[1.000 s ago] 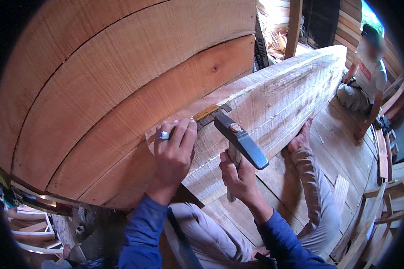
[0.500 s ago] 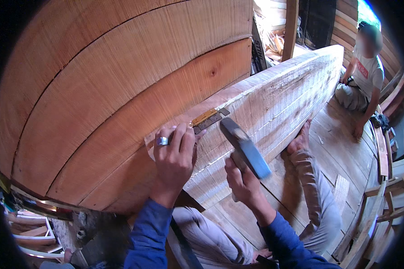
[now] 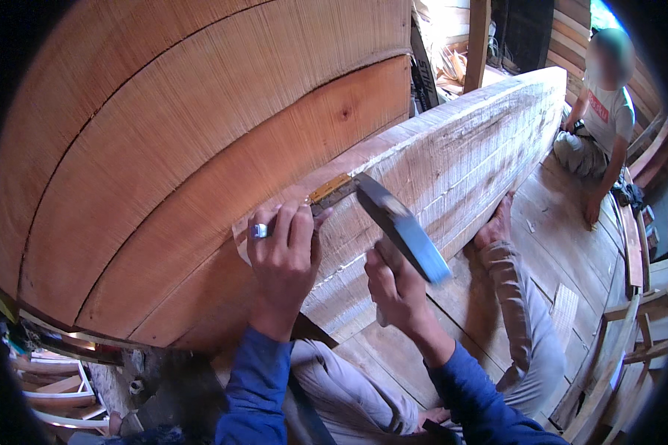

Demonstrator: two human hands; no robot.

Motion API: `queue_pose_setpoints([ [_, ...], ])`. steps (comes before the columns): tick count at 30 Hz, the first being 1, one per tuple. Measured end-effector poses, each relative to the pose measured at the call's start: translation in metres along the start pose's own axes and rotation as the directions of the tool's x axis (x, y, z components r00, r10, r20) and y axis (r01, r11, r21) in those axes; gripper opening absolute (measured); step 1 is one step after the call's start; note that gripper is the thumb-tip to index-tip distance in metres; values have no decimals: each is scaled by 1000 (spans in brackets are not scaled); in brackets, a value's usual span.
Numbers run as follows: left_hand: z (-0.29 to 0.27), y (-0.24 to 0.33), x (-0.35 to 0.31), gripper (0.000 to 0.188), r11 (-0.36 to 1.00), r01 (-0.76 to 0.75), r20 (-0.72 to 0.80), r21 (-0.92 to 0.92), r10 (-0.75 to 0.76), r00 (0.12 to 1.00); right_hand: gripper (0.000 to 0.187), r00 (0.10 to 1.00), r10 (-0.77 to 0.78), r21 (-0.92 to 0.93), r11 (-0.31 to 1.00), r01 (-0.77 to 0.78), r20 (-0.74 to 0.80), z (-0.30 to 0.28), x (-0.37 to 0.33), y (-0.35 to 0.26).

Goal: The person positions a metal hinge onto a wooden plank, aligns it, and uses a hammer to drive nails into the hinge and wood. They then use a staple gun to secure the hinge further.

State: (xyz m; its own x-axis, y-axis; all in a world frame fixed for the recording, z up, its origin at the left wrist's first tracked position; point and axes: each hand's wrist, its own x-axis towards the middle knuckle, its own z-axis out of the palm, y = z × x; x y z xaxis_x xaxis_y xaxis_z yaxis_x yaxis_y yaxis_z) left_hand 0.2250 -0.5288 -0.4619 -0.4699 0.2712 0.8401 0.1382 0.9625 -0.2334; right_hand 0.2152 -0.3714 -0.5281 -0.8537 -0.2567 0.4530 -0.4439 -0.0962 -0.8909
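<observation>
My left hand, with a ring on one finger, is closed round the near end of a narrow tool with a yellow-brown body and a dark metal strip. That tool rests along the top edge of a thick pale plank; its exact kind is unclear. In my right hand is a hammer, its long head dark at one end and blue at the other, slightly blurred. The hammer's dark end meets or overlaps the tool's far end; contact is hard to tell.
A curved wall of reddish-brown planks rises on the left, close behind the pale plank. My bare foot braces near the plank's lower side on the board floor. Another person sits at the far right. Timber frames stand at right.
The hammer head has swung up and left, from just apart to the narrow tool's far end. My left hand and that tool appear slightly further left in the picture.
</observation>
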Motion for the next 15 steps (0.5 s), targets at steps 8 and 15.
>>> queue_pose_setpoints([
  [8,7,2,4,16,1000,23,-17,-13,-23,1000,24,995,-79,25,996,81,-61,5,-3,16],
  [15,7,2,2,20,999,32,-17,-7,-32,999,20,992,122,200,972,-122,11,-1,-1,7],
])
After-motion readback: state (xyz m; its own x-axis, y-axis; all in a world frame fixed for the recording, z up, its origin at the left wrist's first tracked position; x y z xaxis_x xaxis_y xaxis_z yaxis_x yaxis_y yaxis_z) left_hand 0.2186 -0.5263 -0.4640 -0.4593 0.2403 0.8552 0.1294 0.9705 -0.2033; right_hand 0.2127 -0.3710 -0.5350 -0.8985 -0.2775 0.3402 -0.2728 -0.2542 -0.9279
